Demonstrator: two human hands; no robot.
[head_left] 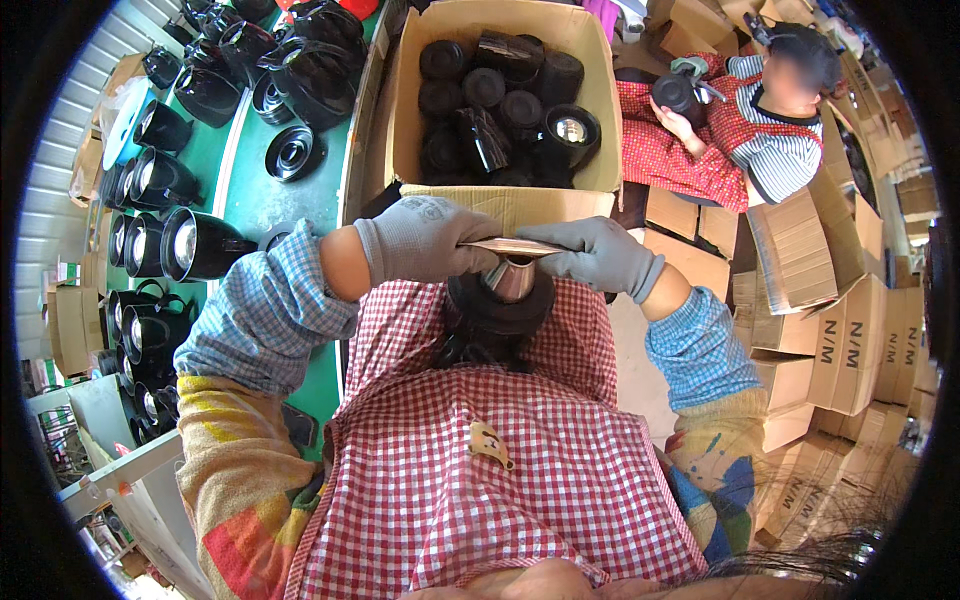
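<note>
Both of my hands wear grey knitted gloves. My left hand (428, 240) and my right hand (600, 257) grip opposite ends of a thin, shiny metal piece (512, 246), seen nearly edge-on. Right below it, a silvery cone-shaped metal part (510, 280) rises from a round black body (505, 312) on my lap. Whether the cone and the thin piece are joined, I cannot tell. My fingers are closed, thumbs toward the middle. The red checked apron (500, 440) lies under the black body.
Ahead stands an open cardboard box (503, 205) of black cylindrical parts. On the left, a green workbench (265, 205) carries black jug-like housings (190, 245), some with silvery insides. A co-worker (770, 110) sits at the upper right, holding a black part. Cartons (840, 340) stack on the right.
</note>
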